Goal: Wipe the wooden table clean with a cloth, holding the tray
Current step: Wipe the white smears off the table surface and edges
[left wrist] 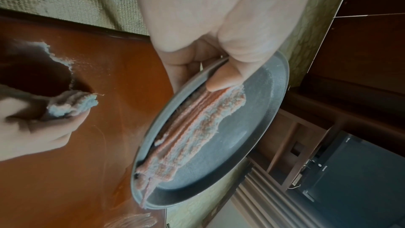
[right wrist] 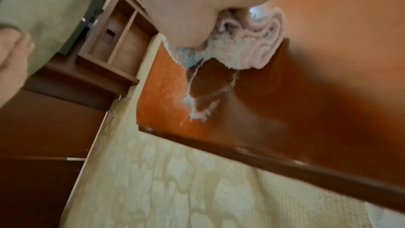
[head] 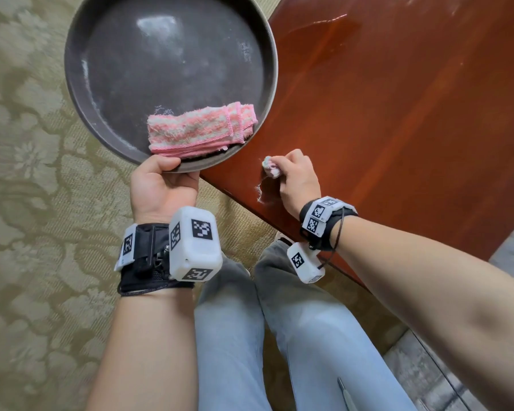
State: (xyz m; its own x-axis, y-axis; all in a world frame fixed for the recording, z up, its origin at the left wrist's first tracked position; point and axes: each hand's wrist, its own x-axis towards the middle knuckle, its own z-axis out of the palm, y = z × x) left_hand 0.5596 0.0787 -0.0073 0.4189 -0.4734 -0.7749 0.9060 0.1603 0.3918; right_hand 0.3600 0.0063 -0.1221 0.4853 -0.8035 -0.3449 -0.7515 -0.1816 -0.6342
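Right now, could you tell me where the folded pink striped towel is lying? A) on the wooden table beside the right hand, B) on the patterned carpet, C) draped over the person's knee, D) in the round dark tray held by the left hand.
D: the folded pink striped towel lies inside the round dark tray, near the rim where the left hand grips it beside the wooden table.

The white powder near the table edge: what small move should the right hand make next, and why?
Probably sweep the bunched cloth in the right hand toward the table edge, pushing the white powder into the tray that the left hand holds there.
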